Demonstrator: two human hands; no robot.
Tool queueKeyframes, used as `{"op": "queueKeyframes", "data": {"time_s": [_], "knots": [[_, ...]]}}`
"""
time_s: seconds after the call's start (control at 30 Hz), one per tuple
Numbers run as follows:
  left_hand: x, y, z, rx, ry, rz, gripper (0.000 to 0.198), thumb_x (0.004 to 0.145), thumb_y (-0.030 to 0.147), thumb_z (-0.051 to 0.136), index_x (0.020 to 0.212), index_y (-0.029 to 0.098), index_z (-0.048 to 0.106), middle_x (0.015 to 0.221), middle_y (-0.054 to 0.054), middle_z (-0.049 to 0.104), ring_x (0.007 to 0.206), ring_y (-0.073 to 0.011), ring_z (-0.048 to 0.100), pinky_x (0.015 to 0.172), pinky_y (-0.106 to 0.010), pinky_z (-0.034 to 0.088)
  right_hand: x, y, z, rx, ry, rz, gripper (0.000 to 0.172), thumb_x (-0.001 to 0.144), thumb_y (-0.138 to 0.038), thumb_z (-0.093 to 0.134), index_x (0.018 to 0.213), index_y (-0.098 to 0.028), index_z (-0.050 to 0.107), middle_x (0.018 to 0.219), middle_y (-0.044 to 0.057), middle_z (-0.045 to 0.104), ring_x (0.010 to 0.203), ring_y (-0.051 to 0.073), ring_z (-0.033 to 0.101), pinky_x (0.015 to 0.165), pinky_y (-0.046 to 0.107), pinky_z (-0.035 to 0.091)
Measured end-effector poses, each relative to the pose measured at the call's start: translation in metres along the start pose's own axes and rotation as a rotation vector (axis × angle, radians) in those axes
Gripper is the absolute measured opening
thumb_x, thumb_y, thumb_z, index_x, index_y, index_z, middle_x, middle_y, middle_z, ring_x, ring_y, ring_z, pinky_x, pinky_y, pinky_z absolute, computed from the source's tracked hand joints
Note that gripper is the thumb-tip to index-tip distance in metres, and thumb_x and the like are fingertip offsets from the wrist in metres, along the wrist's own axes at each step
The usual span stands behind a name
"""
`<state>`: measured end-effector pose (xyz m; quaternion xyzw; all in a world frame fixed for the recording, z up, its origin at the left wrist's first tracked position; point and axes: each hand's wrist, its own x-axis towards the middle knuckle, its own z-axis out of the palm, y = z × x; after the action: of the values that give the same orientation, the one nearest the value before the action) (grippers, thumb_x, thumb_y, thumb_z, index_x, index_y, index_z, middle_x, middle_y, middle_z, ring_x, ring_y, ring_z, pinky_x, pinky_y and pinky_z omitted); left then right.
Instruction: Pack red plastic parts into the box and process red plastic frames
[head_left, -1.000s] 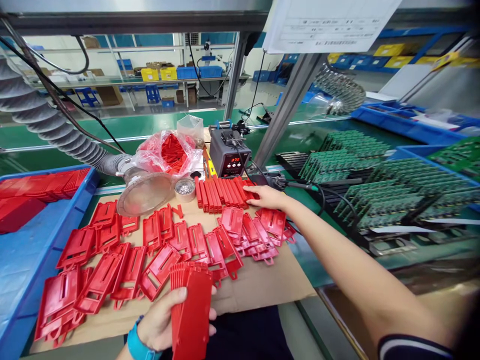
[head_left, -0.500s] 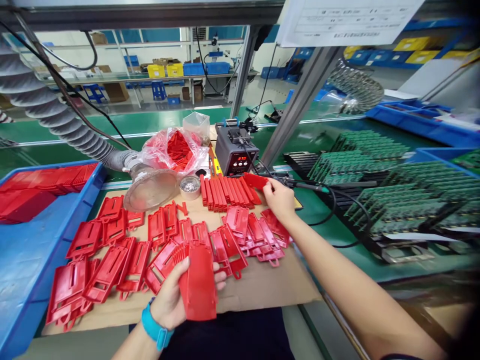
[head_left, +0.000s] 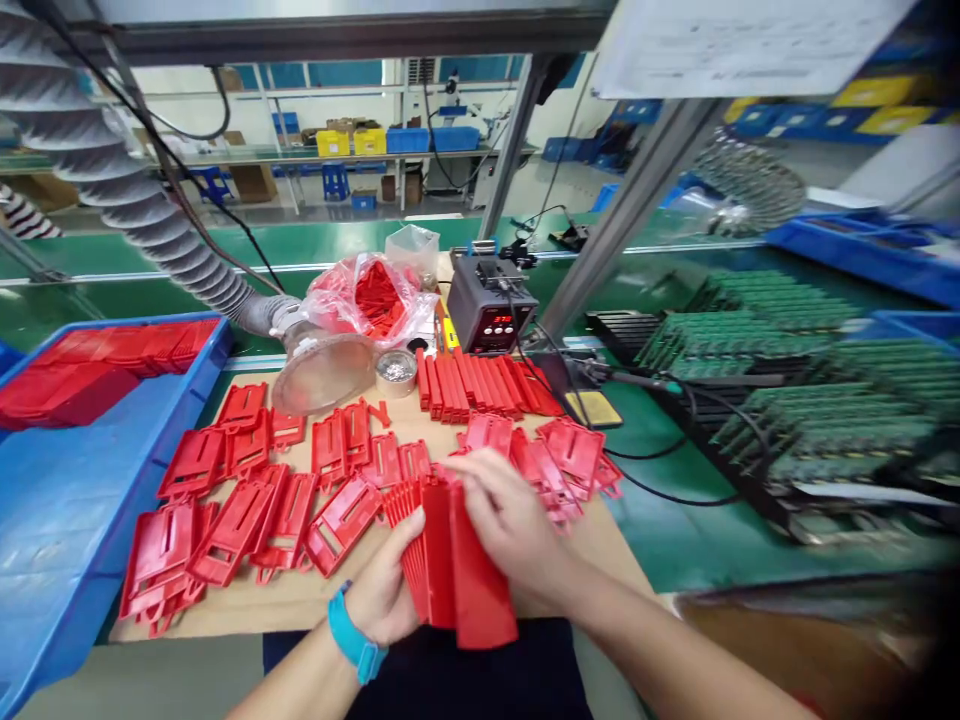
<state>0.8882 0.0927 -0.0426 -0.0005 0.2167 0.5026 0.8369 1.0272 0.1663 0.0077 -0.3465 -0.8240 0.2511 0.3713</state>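
Observation:
My left hand (head_left: 390,590), with a teal wristband, grips a fanned stack of flat red plastic covers (head_left: 418,570) low over the front of the cardboard. The fingers of my right hand (head_left: 514,520) close on the outermost red plastic cover (head_left: 480,590), which stands slightly apart from the stack at its right side. Beyond my hands a row of red covers (head_left: 472,388) stands on edge. Red slotted plastic frames (head_left: 345,525) with small loops lie to the left, and more slotted frames (head_left: 570,450) overlap to the right.
At left is a blue bin (head_left: 67,500) holding red parts. A fume hose nozzle (head_left: 322,375), solder tin (head_left: 396,372), bag of red pieces (head_left: 379,295) and soldering station (head_left: 491,305) stand behind. Green circuit boards (head_left: 795,430) fill racks at right; cables cross beside them.
My right hand has come back from the standing row, where a red cover now rests at its right end, to the stack in my left hand. It now grips the outermost cover.

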Motion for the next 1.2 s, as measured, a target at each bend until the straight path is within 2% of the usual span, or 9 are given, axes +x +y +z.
{"op": "queueKeyframes", "data": {"time_s": [0.17, 0.33, 0.43, 0.5, 0.63, 0.73, 0.87, 1.03, 1.2], "knots": [[0.003, -0.012, -0.01, 0.038, -0.046, 0.064, 0.041, 0.069, 0.037, 0.071, 0.105, 0.017, 0.065, 0.107, -0.007, 0.068, 0.118, -0.0266, 0.05, 0.105, -0.039, 0.029, -0.013, -0.003, 0.036, -0.175, 0.068, -0.042, 0.035, 0.083, -0.008, 0.037, 0.111, -0.016, 0.056, 0.086, 0.008, 0.05, 0.084, 0.021, 0.048, 0.074, 0.04, 0.045], [0.002, -0.014, -0.013, 0.113, -0.081, 0.052, 0.049, 0.067, 0.028, 0.073, 0.113, 0.016, 0.061, 0.104, -0.008, 0.068, 0.115, -0.0284, 0.052, 0.103, -0.041, 0.032, -0.012, -0.002, 0.027, -0.095, 0.0, -0.01, 0.032, 0.085, -0.012, 0.038, 0.11, -0.02, 0.056, 0.087, 0.007, 0.052, 0.085, 0.021, 0.05, 0.075, 0.039, 0.046], [-0.003, -0.009, -0.009, 0.13, -0.136, -0.05, 0.058, 0.065, 0.036, 0.073, 0.116, 0.013, 0.058, 0.104, -0.011, 0.068, 0.112, -0.0317, 0.053, 0.1, -0.043, 0.034, 0.007, 0.032, -0.007, -0.056, -0.028, -0.033, 0.03, 0.089, -0.02, 0.039, 0.113, -0.024, 0.055, 0.097, 0.007, 0.058, 0.093, 0.019, 0.055, 0.079, 0.035, 0.048], [-0.006, -0.004, -0.006, 0.129, -0.185, -0.109, 0.066, 0.064, 0.045, 0.072, 0.119, 0.013, 0.057, 0.107, -0.013, 0.066, 0.111, -0.0334, 0.053, 0.098, -0.044, 0.035, 0.025, 0.071, -0.037, -0.28, 0.017, 0.062, 0.03, 0.089, -0.022, 0.038, 0.115, -0.023, 0.056, 0.104, 0.008, 0.06, 0.098, 0.02, 0.056, 0.087, 0.04, 0.045], [-0.013, 0.005, -0.003, 0.137, -0.194, -0.111, 0.071, 0.063, 0.05, 0.07, 0.122, 0.015, 0.054, 0.11, -0.013, 0.064, 0.11, -0.0332, 0.054, 0.096, -0.044, 0.036, 0.055, 0.144, -0.082, -0.364, -0.15, 0.083, 0.041, 0.07, -0.02, 0.065, 0.111, -0.018, 0.061, 0.112, 0.011, 0.063, 0.107, 0.028, 0.055, 0.096, 0.046, 0.04], [-0.016, 0.008, -0.005, 0.111, -0.168, -0.116, 0.064, 0.064, 0.051, 0.069, 0.116, 0.015, 0.06, 0.104, -0.012, 0.067, 0.104, -0.0307, 0.058, 0.095, -0.042, 0.037, 0.062, 0.168, -0.085, -0.371, -0.265, 0.078, 0.054, 0.062, -0.021, 0.071, 0.115, -0.019, 0.06, 0.12, 0.009, 0.059, 0.115, 0.027, 0.051, 0.099, 0.042, 0.039], [-0.016, 0.009, -0.014, 0.053, -0.143, -0.127, 0.055, 0.066, 0.052, 0.067, 0.103, 0.011, 0.067, 0.093, -0.011, 0.07, 0.09, -0.0249, 0.064, 0.086, -0.034, 0.043, 0.063, 0.174, -0.077, -0.382, -0.288, 0.097, 0.048, 0.066, -0.025, 0.067, 0.113, -0.018, 0.062, 0.118, 0.01, 0.06, 0.115, 0.026, 0.051, 0.1, 0.04, 0.038], [-0.015, 0.009, -0.018, 0.007, -0.115, -0.083, 0.054, 0.068, 0.049, 0.066, 0.103, 0.008, 0.067, 0.095, -0.011, 0.07, 0.09, -0.0225, 0.064, 0.085, -0.031, 0.043, 0.056, 0.175, -0.08, -0.363, -0.189, 0.151, 0.039, 0.068, -0.025, 0.062, 0.107, -0.019, 0.066, 0.112, 0.006, 0.064, 0.105, 0.023, 0.058, 0.096, 0.035, 0.042], [-0.013, 0.01, -0.013, 0.0, -0.15, -0.043, 0.051, 0.072, 0.047, 0.064, 0.105, 0.008, 0.066, 0.1, -0.012, 0.069, 0.093, -0.0243, 0.063, 0.09, -0.036, 0.04, 0.054, 0.174, -0.073, -0.379, 0.124, 0.283, 0.034, 0.074, -0.025, 0.05, 0.103, -0.016, 0.067, 0.095, 0.007, 0.07, 0.086, 0.022, 0.065, 0.083, 0.034, 0.05]]}}
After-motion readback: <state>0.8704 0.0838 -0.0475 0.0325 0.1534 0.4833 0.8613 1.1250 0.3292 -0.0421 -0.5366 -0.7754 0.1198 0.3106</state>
